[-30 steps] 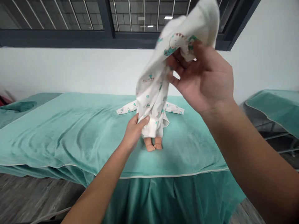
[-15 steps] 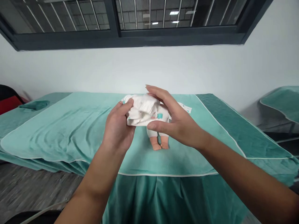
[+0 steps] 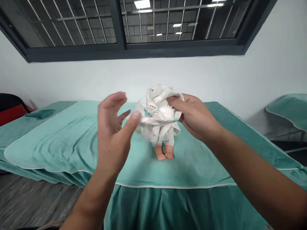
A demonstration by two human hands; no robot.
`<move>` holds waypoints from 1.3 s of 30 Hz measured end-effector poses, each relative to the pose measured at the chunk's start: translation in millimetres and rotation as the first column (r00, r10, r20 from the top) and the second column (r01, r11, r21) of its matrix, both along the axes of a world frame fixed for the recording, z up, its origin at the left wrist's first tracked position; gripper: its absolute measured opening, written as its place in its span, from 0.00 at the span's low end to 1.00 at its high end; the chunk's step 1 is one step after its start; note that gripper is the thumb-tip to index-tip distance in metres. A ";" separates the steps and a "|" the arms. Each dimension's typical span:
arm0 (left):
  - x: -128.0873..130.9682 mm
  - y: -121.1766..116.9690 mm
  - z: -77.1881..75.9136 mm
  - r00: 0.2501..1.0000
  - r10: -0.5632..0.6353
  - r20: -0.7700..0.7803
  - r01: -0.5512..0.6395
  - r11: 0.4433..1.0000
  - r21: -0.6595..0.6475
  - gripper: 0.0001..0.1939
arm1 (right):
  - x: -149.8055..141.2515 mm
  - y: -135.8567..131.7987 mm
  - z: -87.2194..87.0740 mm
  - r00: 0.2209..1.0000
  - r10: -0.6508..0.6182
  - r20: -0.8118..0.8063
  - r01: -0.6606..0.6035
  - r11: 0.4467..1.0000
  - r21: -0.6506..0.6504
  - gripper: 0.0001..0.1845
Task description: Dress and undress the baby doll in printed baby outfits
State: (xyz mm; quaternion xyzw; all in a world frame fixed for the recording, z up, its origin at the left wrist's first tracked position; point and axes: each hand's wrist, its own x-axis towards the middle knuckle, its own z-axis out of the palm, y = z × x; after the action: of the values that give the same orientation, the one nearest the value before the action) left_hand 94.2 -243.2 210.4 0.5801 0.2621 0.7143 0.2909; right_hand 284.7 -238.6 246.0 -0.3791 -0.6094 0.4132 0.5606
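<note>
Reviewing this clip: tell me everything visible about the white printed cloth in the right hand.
The white printed cloth looks thin and soft, with small teal and darker figures. It is crumpled into loose folds, its right side pinched between thumb and fingers of the right hand. It hides much of the doll from view. The open left hand is at its left side; contact there is unclear.

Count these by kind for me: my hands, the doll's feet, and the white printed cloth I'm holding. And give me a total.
Hands: 2 (left hand, right hand)
Doll's feet: 2
White printed cloth, held: 1
Total: 5
</note>
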 end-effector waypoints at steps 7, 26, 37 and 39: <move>-1.6 -1.3 8.1 0.898 -0.273 -0.346 0.269 0.961 -0.058 0.10 | -13.1 6.1 -0.8 0.998 0.026 -0.053 -0.035 0.984 -0.172 0.11; 3.4 8.2 8.9 0.975 -0.061 -0.215 0.035 0.992 -0.122 0.13 | -5.9 -24.1 -10.4 0.943 0.192 0.270 -0.231 0.966 0.117 0.17; -5.4 34.3 24.6 0.619 -0.750 -0.233 0.539 0.621 -0.568 0.18 | 0.2 1.2 2.7 0.997 -0.049 -0.061 0.050 0.999 0.002 0.23; -1.0 40.3 20.3 0.743 -0.668 -0.044 0.578 0.674 -0.460 0.18 | 5.0 8.6 -5.9 0.998 -0.016 -0.060 0.013 0.999 -0.043 0.23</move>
State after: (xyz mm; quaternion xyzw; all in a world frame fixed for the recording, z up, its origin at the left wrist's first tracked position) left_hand 93.2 -203.0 230.7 0.6297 0.2223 0.4327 0.6057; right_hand 289.7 -230.0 240.0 -0.3827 -0.5804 0.4334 0.5735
